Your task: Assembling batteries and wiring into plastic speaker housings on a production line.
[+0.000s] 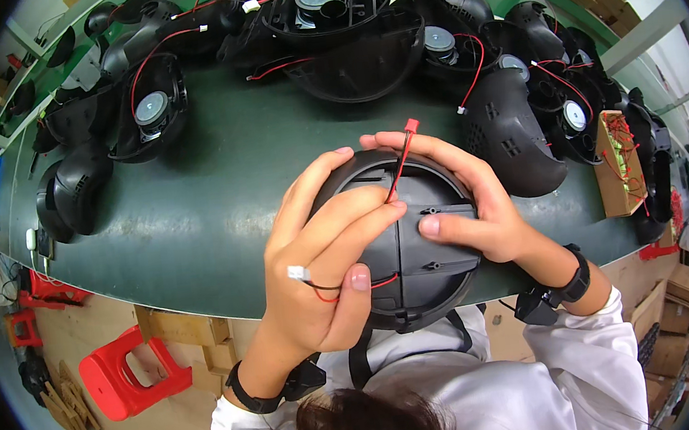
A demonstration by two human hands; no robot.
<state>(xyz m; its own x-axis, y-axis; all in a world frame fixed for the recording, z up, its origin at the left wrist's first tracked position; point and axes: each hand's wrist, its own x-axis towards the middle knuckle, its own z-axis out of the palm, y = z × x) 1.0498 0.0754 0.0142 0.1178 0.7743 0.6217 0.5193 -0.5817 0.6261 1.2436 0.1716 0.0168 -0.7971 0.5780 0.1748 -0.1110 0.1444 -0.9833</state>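
Between my two hands, at the table's near edge, is a rounded black plastic housing (pixel 380 249) with a seam down its middle and a recessed, ribbed face. My left hand (pixel 302 249) grips its left side, some fingers bent over the face near the seam. From the right, my right hand (pixel 482 209) wraps round the rim with its thumb on the face. A thin cable with a red connector (pixel 411 126) rises from the seam by my left fingertips. Lower down, red and black wires run past my left thumb to a white connector (pixel 296 273).
Black shell halves with round speakers (pixel 151 108) and loose wires crowd the far side of the green table (pixel 224 186). Another black shell (pixel 512 134) lies right of my hands, beside a cardboard box (pixel 621 165) of red-wired parts. A red stool (pixel 130 372) stands on the floor at left.
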